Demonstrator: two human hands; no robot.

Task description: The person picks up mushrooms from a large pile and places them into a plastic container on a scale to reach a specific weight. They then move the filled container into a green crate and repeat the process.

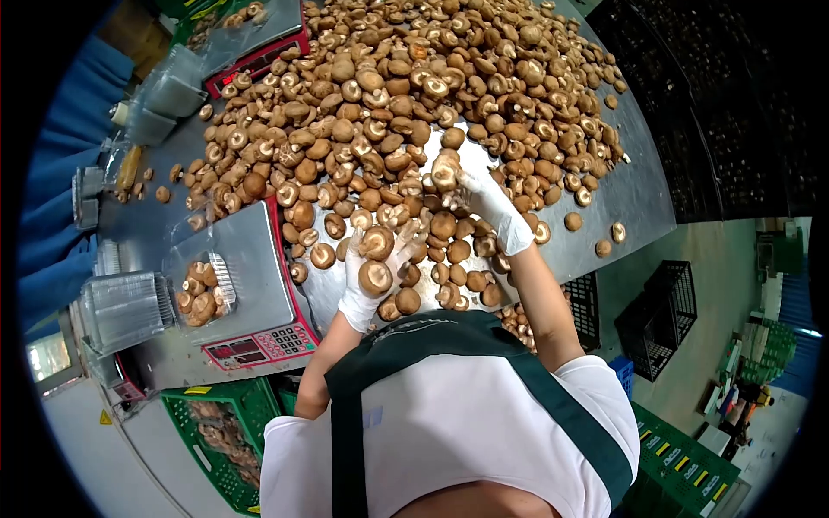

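Note:
A large heap of brown mushrooms (389, 112) covers much of the metal table (639, 164). My left hand (367, 272), in a white glove, is palm up near the table's front edge and holds mushrooms (376, 276). Farther forward and to the right, my gloved right hand (484, 198) has its fingers closed on a mushroom (446, 171) at the heap's edge. Left of my left hand is a red-framed scale (246, 259), and on its plate stands a clear tray (226, 289) with several mushrooms in it.
Stacked clear plastic trays (129, 306) stand beside the scale. A second scale (259, 60) is at the back left. Below the table are a green crate (181, 423) and, to the right, black crates (656, 319). Dark racks (734, 104) rise beyond the table's right side.

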